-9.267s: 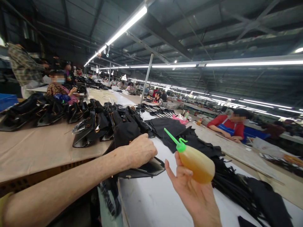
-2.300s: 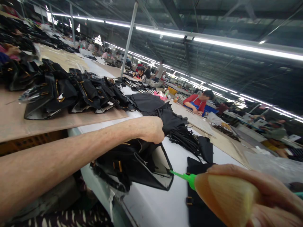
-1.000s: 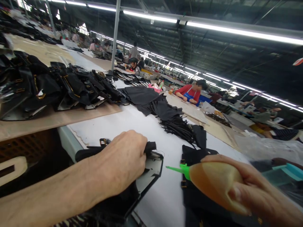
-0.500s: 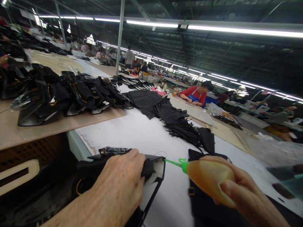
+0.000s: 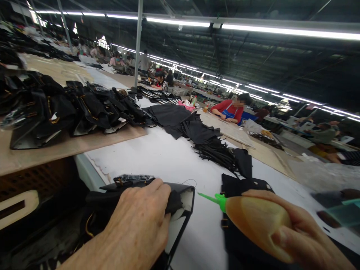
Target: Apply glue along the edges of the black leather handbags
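Note:
My left hand (image 5: pixel 137 225) lies curled over a black bag (image 5: pixel 180 200) at the near edge of the white table (image 5: pixel 163 157), its fingers closed on the bag's folded top edge. My right hand (image 5: pixel 306 240) grips an amber squeeze bottle (image 5: pixel 257 225) with a green nozzle (image 5: pixel 210 198). The nozzle points left at the bag's open corner, a short gap from it. Under the bottle lies a black panel with a buckle (image 5: pixel 242 185).
A row of finished black bags (image 5: pixel 78 107) stands on a brown board (image 5: pixel 70 144) at the left. Black fabric pieces (image 5: pixel 182 120) and a bundle of straps (image 5: pixel 216 153) lie further along. A person in red (image 5: pixel 229 108) works at another table, others sit beyond.
Over the last second my left hand pulled the bag nearer and settled flat over its top. The bottle's nozzle stays close to the bag's corner, now slightly lower and to the right.

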`<state>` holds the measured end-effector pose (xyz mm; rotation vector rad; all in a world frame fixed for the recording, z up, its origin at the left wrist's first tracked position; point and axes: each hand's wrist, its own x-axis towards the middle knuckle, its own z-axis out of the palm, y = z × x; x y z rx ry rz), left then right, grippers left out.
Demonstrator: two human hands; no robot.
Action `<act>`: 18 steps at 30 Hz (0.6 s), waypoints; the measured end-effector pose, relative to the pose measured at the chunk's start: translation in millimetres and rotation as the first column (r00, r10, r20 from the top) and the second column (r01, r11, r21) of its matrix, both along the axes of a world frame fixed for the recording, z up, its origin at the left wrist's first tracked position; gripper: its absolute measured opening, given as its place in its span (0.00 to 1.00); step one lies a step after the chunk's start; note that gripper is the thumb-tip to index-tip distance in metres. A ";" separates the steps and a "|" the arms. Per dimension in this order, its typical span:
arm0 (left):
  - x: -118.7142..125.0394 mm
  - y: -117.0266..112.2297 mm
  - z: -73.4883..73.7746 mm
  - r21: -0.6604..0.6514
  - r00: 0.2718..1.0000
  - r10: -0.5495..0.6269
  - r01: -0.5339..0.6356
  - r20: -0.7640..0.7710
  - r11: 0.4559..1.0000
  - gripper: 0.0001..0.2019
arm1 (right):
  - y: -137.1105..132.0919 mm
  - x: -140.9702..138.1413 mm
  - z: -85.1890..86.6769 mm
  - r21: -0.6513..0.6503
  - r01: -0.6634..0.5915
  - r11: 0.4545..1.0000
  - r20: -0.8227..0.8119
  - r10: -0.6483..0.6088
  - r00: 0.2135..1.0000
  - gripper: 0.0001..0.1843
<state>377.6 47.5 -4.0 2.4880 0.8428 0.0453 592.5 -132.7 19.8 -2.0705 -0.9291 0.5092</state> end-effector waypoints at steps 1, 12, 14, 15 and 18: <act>0.5 -0.3 -1.5 0.010 1.000 -0.004 0.003 0.011 1.000 0.08 | -0.1 0.3 -1.8 0.007 -0.011 1.000 -0.038 0.011 0.999 0.24; -6.3 -9.6 -23.6 0.247 0.972 -0.038 -0.022 0.233 0.969 0.10 | 13.0 10.0 -16.7 -0.017 -0.131 0.991 -0.150 0.127 0.980 0.28; -7.8 -13.7 -28.6 0.317 0.958 -0.073 -0.020 0.278 0.948 0.10 | 11.9 2.0 -11.6 -0.031 -0.106 0.994 -0.161 0.100 0.982 0.26; -8.6 -15.9 -30.9 0.349 0.950 -0.086 -0.025 0.299 0.937 0.11 | 11.1 -2.4 -9.2 -0.024 -0.089 0.996 -0.160 0.084 0.984 0.25; -10.9 -21.8 -36.3 0.403 0.932 -0.105 -0.046 0.346 0.914 0.13 | 8.6 -11.4 -6.0 0.011 -0.009 1.000 -0.162 0.011 0.987 0.21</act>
